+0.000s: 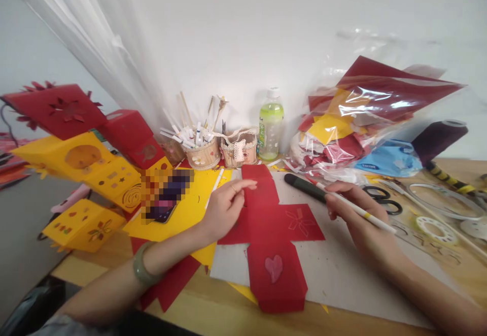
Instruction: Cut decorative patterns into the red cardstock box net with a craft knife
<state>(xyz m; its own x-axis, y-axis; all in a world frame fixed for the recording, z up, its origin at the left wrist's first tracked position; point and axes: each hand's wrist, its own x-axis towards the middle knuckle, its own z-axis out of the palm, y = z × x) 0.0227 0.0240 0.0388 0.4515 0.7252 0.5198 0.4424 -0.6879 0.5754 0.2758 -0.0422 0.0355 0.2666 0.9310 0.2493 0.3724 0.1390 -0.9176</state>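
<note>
A red paper box template (266,224), cut in a cross shape with flaps, lies flat on a grey board (342,275). A pink heart (274,268) is on its near panel and a petal outline (299,223) on its right panel. My left hand (226,206) is over the template's left side, index finger stretched out and the others loosely bent, holding nothing. In my right hand (355,211) is a slim white pen (375,223) with a yellow band. A dark, thick-handled tool (304,186) lies by its fingertips; whether they touch it I cannot tell.
At left are stacked red boxes (133,135) and yellow boxes (114,178), with a phone (163,206) on yellow paper. Behind stand a pen pot (201,153) and a green drink bottle (271,125). Rightward are a plastic bag of paper scraps (342,123), scissors (388,201) and tape (445,201).
</note>
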